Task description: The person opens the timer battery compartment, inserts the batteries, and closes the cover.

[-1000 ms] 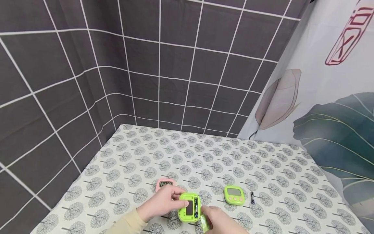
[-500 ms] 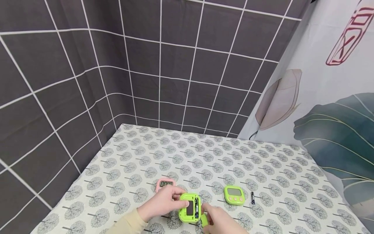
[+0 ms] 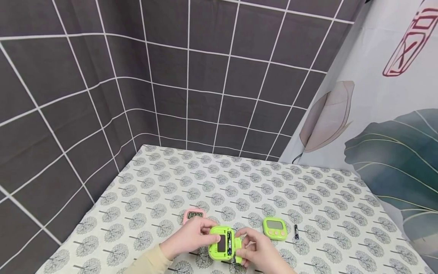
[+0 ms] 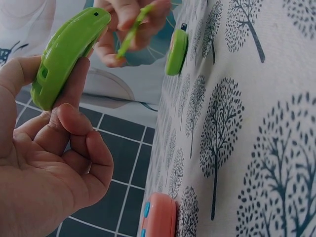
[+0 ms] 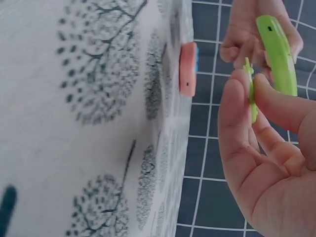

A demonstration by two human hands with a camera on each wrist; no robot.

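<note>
My left hand (image 3: 191, 236) grips a green digital timer (image 3: 214, 252) by its left side, with its back turned up toward me. Its battery compartment is uncovered, and a black battery (image 3: 229, 243) lies inside it. Between thumb and fingertips, my right hand (image 3: 260, 252) pinches a thin green battery cover (image 3: 238, 252), close beside the timer's right edge. Seen from the right wrist, the cover (image 5: 253, 98) stands edge-on between the fingers. The left wrist view shows the timer (image 4: 66, 57) from its side, held above the table.
A pink timer (image 3: 194, 213) lies on the table just behind my left hand. To the right of my hands are a second green timer (image 3: 275, 228), screen up, and a loose black battery (image 3: 295, 231). A dark grid-patterned curtain (image 3: 205, 72) hangs behind the tree-print tablecloth (image 3: 205, 186).
My right hand has turned the cover and brought it up from below to the timer's right edge. The left hand and the timer have barely moved.
</note>
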